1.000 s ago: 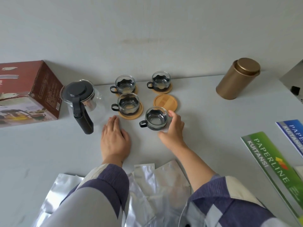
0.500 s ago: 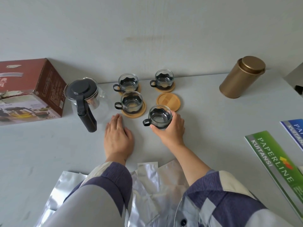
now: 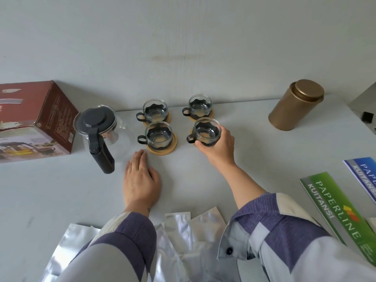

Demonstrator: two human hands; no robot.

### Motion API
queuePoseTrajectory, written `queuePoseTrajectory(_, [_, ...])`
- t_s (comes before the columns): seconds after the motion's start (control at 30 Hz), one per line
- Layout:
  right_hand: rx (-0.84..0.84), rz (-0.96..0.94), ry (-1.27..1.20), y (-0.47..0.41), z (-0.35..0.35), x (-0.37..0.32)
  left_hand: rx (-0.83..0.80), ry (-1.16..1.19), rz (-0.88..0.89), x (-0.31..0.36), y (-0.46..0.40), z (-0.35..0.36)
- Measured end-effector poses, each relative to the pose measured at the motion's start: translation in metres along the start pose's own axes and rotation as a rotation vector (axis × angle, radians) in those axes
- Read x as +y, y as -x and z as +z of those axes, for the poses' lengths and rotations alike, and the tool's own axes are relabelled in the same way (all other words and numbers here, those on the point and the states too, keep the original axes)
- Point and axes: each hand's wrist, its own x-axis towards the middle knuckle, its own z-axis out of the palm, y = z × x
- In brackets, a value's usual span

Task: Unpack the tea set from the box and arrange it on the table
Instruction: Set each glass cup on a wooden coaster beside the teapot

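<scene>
My right hand (image 3: pixel 218 148) grips a glass cup (image 3: pixel 206 131) with a black holder, held over the fourth wooden coaster, which is almost hidden beneath it. Three more glass cups stand on wooden coasters: back left (image 3: pixel 155 110), back right (image 3: pixel 200 106), front left (image 3: pixel 159 134). A glass teapot (image 3: pixel 99 129) with a black lid and handle stands to their left. My left hand (image 3: pixel 140 180) rests flat on the table, fingers straight, near the teapot. The red-brown tea set box (image 3: pixel 34 121) lies at far left.
A gold tin canister (image 3: pixel 296 104) stands at back right. Green (image 3: pixel 337 212) and blue (image 3: pixel 364 176) receipt booklets lie at the right edge. Silver foil bags (image 3: pixel 177 237) lie at the near edge under my sleeves. A wall runs behind the table.
My right hand closed round the loose cup, lifted it and carried it back over the bare coaster. My left hand stayed flat on the table.
</scene>
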Motion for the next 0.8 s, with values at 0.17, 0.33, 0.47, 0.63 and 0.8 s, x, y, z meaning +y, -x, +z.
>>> queuePoseTrajectory(0.17, [-0.019,0.03,0.076,-0.009,0.001,0.01,0.005,0.003,-0.013,0.0,0.0,0.0])
queuePoseTrajectory(0.33, [-0.038,0.018,0.1,-0.013,0.003,0.01,0.002,0.01,-0.011,0.002,0.001,-0.002])
queuePoseTrajectory(0.47, [-0.034,0.007,0.104,-0.012,0.003,0.011,0.0,0.012,-0.011,0.002,0.001,-0.003])
queuePoseTrajectory(0.63, [-0.036,0.011,0.117,-0.012,0.004,0.012,-0.008,0.013,-0.002,0.0,0.0,-0.002])
queuePoseTrajectory(0.8, [-0.058,0.039,0.057,-0.006,-0.004,0.015,-0.012,0.023,0.011,-0.001,-0.001,0.0])
